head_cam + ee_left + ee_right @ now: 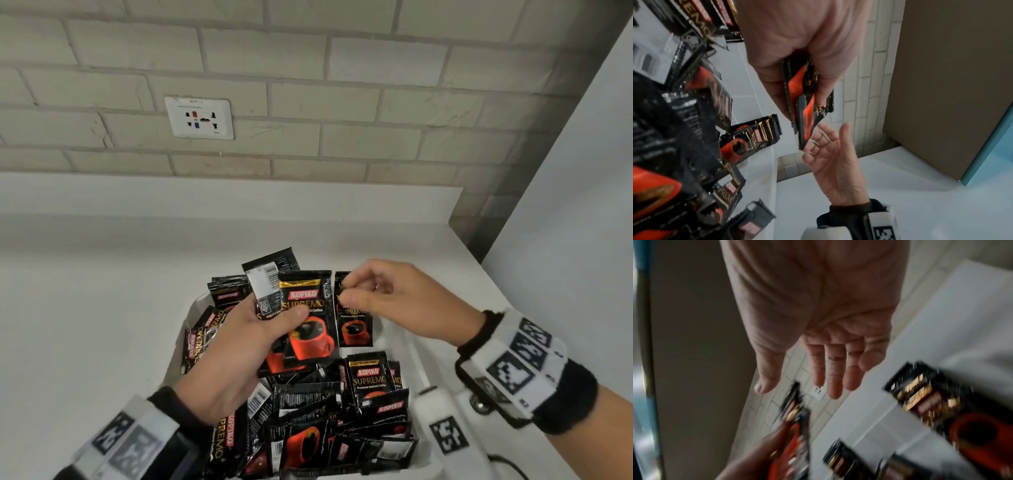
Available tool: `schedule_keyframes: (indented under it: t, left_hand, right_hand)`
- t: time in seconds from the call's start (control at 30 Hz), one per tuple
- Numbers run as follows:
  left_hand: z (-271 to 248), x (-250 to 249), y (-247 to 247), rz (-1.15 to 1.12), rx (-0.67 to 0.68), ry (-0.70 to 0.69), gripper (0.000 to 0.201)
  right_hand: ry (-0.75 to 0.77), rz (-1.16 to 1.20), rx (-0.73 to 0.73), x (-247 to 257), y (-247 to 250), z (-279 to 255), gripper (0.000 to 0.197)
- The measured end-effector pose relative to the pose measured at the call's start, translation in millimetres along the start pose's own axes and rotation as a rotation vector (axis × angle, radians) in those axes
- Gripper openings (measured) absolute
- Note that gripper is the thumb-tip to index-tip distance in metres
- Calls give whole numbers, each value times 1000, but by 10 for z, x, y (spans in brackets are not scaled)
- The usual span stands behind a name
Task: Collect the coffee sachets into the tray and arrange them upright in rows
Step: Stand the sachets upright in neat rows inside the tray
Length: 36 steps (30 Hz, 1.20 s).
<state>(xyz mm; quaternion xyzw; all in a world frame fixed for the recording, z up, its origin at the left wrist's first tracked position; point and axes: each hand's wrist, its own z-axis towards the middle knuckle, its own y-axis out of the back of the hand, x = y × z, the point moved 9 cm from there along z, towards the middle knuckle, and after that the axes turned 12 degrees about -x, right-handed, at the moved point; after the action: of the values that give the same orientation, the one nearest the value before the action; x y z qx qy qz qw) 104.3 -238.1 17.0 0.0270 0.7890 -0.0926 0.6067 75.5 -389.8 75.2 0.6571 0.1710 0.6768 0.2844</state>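
My left hand point(260, 329) grips a small stack of black-and-red Kopiko sachets point(308, 329) upright above the white tray point(416, 353), thumb pressed across the front one. The left wrist view shows the same stack point(803, 104) edge-on between the thumb and fingers of that left hand point(797, 40). My right hand point(356, 291) hovers just right of the stack's top edge, fingers loosely bent and holding nothing. In the right wrist view the right hand point(828, 321) is bare. One sachet point(354, 329) stands against the tray's far side behind it. A jumbled pile of sachets point(325, 421) fills the tray.
The tray sits on a white counter point(85, 291) against a brick wall with a power socket point(198, 118). A white object with a black square marker point(442, 425) lies right of the tray. A pale panel point(565, 205) bounds the right side.
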Motion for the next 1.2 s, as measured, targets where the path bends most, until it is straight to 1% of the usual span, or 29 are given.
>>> schedule_keyframes:
  t: [0.03, 0.07, 0.13, 0.2, 0.3, 0.4, 0.47, 0.5, 0.57, 0.63, 0.73, 0.8, 0.83, 0.9, 0.93, 0.97, 1.03, 1.1, 1.2]
  left_hand:
    - [-5, 6, -33, 13, 7, -13, 43]
    - [-17, 12, -69, 27, 17, -22, 43]
    - [-44, 41, -119, 47, 41, -33, 43]
    - [-78, 62, -145, 41, 62, -46, 38]
    - [-107, 85, -135, 20, 71, -49, 34]
    - [-49, 162, 21, -11, -5, 9, 34]
    - [-1, 191, 169, -28, -57, 39, 33]
    - [10, 191, 223, -29, -68, 45, 34]
    - [15, 177, 307, -33, -70, 32, 35]
    - [-11, 145, 356, -50, -66, 10, 31]
    - [-56, 120, 354, -64, -36, 7, 27]
    - [-79, 113, 367, -74, -27, 7, 29]
    - [-85, 108, 370, -76, -21, 2, 34]
    - [-95, 101, 358, -62, 3, -12, 58]
    - [-105, 95, 349, -58, 7, -15, 68]
    - [-114, 85, 341, -66, 10, -17, 73]
    - [-121, 72, 326, -77, 16, -21, 74]
    - [-130, 56, 313, -74, 15, -36, 71]
    - [-155, 41, 288, -76, 22, -35, 64]
  right_hand:
    - [-25, 82, 43, 21, -80, -59, 43]
    - [-37, 139, 52, 32, -128, -91, 41]
    - [-32, 204, 12, 33, -148, -85, 30]
    - [-21, 219, -19, 12, -154, -56, 24]
    - [-34, 206, 0, -59, -195, -16, 18]
    - [-82, 243, -6, -161, -136, 61, 16]
    - [-112, 251, -56, -264, -13, 156, 14]
    - [-118, 214, -90, -328, 61, 215, 13]
    - [-119, 69, -130, -467, 160, 325, 14]
    - [-111, -110, -96, -594, 138, 403, 17]
    - [-93, -326, 6, -748, -1, 463, 15]
    - [-63, -405, 48, -772, -63, 498, 14]
    - [-37, -442, 53, -754, -75, 518, 12]
    - [23, -527, 67, -702, -105, 542, 11]
    - [55, -573, 77, -673, -130, 549, 12]
    - [83, -614, 86, -650, -155, 556, 13]
    - [113, -664, 88, -618, -180, 573, 18]
    - [131, -678, 58, -591, -156, 603, 27]
    - [134, -714, 28, -583, -105, 628, 24]
